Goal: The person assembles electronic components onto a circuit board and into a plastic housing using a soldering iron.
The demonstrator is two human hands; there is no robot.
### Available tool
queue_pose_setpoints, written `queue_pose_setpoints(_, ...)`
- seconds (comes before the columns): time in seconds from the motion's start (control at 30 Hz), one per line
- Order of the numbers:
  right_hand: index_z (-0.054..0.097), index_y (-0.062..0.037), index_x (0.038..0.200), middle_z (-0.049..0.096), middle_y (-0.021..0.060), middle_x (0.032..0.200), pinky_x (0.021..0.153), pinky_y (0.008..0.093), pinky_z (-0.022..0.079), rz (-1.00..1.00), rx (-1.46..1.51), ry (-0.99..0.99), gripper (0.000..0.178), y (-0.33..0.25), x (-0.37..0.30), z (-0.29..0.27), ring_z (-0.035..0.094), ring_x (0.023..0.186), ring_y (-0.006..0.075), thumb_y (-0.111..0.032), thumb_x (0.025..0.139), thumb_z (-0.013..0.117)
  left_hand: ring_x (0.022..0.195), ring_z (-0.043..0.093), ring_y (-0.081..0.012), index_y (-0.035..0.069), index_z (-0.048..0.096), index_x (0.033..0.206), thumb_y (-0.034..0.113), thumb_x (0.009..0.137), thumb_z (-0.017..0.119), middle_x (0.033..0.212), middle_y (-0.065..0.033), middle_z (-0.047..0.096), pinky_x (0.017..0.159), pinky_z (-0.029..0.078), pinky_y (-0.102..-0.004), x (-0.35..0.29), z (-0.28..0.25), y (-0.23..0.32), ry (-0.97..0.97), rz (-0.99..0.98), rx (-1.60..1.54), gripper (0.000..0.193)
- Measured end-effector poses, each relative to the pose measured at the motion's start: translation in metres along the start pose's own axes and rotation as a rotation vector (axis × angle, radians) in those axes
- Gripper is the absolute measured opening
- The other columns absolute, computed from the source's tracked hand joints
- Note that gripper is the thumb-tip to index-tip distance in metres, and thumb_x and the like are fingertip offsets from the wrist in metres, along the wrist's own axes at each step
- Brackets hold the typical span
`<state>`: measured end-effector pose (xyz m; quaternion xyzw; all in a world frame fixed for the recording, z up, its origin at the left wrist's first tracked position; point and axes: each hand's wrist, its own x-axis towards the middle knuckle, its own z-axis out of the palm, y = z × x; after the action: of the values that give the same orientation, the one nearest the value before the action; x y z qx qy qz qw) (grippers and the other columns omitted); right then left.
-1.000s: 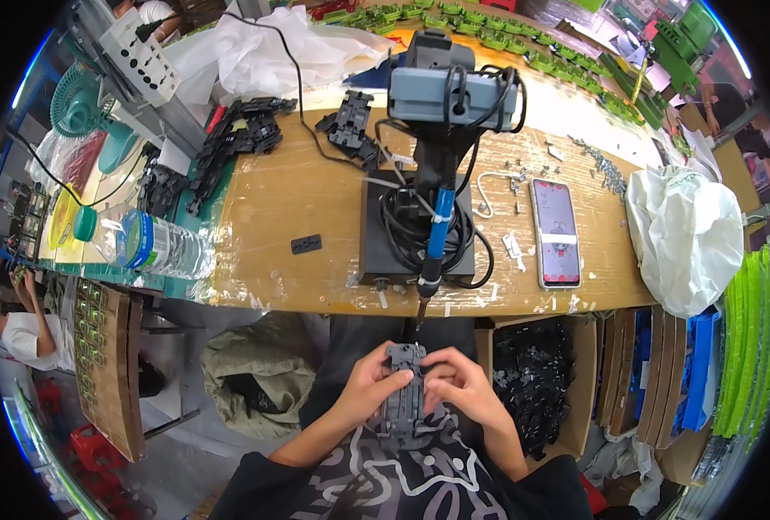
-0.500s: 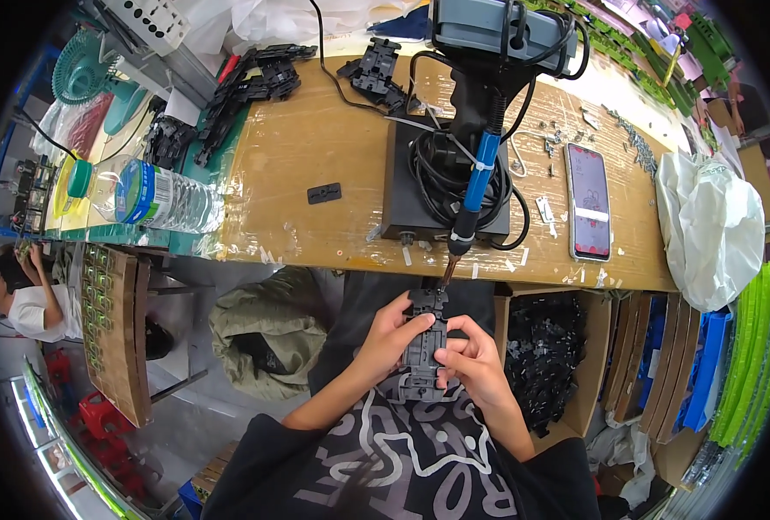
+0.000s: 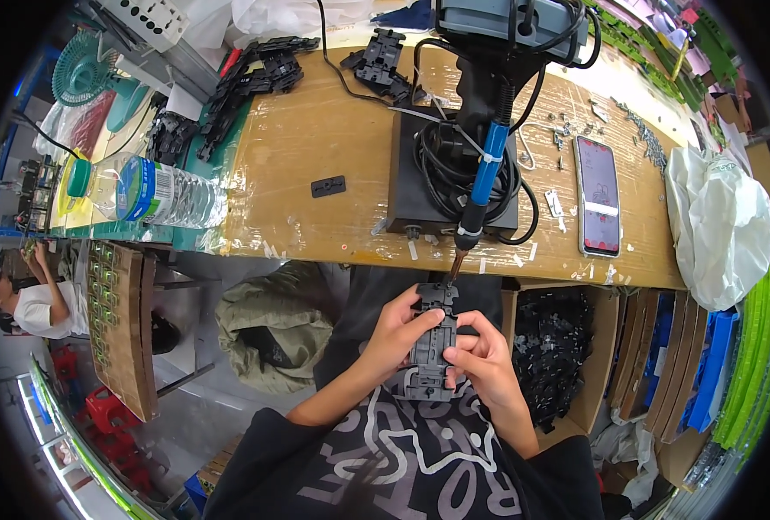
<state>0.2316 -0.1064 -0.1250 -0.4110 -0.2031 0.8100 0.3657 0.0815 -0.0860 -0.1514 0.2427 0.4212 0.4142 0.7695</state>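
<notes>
Between my two hands is a long black plastic chassis part [image 3: 431,347], held upright over my lap, just below the bench edge. My left hand [image 3: 395,334] grips its upper left side, thumb lying across the face. My right hand [image 3: 482,354] pinches the right edge with bent fingers. Right above the part's top end points the copper-coloured tip of a blue-handled soldering iron [image 3: 489,165], fixed tip-down on a black stand [image 3: 407,186]. I cannot tell whether the tip touches the part.
A small black plate [image 3: 328,186], a phone [image 3: 598,195] and loose screws [image 3: 640,130] lie on the bench. At left stands a water bottle [image 3: 173,194]. Beneath the bench, a carton [image 3: 604,368] holds black parts. Further left, another person [image 3: 34,299] sits.
The whole view has shifted slightly to the right. Both hands keep their hold on the chassis part, which stays beneath the iron's tip.
</notes>
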Motion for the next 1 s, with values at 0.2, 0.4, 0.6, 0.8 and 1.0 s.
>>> queue_pose_setpoints(0.2,0.039,0.0008,0.099,0.059,0.011,0.071,0.044,0.022,0.045,-0.017,-0.018,0.01,0.027,-0.003,0.0,0.003,0.055,0.048,0.0143,0.001,0.077,0.055,0.082,0.053,-0.0103,0.0,0.049,0.101,0.009,0.079,0.05,0.092,-0.0066,0.055,0.071,0.043,-0.022,0.0,0.0,-0.004,0.02,0.008,-0.036,0.023)
queue_pose_setpoints(0.4,0.04,0.0006,0.098,0.058,0.0093,0.068,0.043,0.0223,0.045,-0.024,-0.037,0.008,0.026,-0.002,0.001,0.001,0.055,0.046,0.0144,0.001,0.077,0.055,0.069,0.054,-0.0062,0.002,0.048,0.095,0.008,0.08,0.051,0.08,-0.0035,0.055,0.058,0.043,-0.0184,0.004,0.001,-0.008,0.028,0.085,-0.047,0.016)
queue_pose_setpoints(0.6,0.04,0.0002,0.098,0.057,0.0087,0.068,0.043,0.0228,0.045,-0.015,-0.033,0.002,0.026,0.0,0.003,-0.001,0.054,0.045,0.0148,0.001,0.077,0.055,0.07,0.053,-0.0062,0.002,0.048,0.096,0.008,0.08,0.05,0.082,-0.003,0.055,0.059,0.042,-0.0187,0.006,-0.003,-0.009,0.008,0.119,0.038,0.017)
queue_pose_setpoints(0.8,0.04,-0.0003,0.098,0.059,0.0104,0.071,0.043,0.0236,0.045,0.018,0.008,0.004,0.025,0.003,0.006,0.0,0.054,0.045,0.0153,0.0,0.077,0.054,0.072,0.051,-0.0058,0.001,0.047,0.098,0.008,0.08,0.05,0.082,-0.0026,0.054,0.062,0.041,-0.0189,0.008,-0.006,-0.006,-0.022,0.136,0.092,0.019)
queue_pose_setpoints(1.0,0.038,-0.0017,0.098,0.06,0.012,0.075,0.039,0.0235,0.043,0.034,0.021,-0.006,0.027,0.001,0.009,-0.002,0.053,0.045,0.0151,0.0,0.077,0.055,0.075,0.05,-0.0079,0.0,0.05,0.098,0.01,0.077,0.049,0.084,-0.0039,0.054,0.066,0.04,-0.0197,0.01,-0.006,-0.007,0.025,0.092,0.108,0.023)
